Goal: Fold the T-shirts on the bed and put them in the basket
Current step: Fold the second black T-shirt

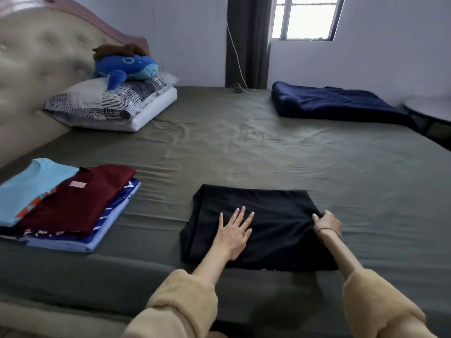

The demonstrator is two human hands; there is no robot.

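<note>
Here, in the head view, the soft black cotton T-shirt (258, 225), already reduced to a squarish panel, lies on the olive-green bed sheet (244, 147) just under both hands. The left hand (233, 236) lies flat on the cloth with its fingers straight and spread, palm down, pinning the middle of the panel. The right hand (327, 223) sits at the shirt's edge, to the right of the left hand, its fingers curled and pinching a fold of the fabric there. The step in hand looks like one more fold across, and to do it well the flat hand should hold its press along the intended crease while the pinching hand lifts the edge low and carries it over towards the left hand, so the layers beneath do not slide. Smoothing outward from the palm afterwards would keep the packet square. Well to the left of the left hand rests a stack of folded T-shirts, maroon on top with light blue and patterned blue beneath (70, 206). No basket shows in this view.
</note>
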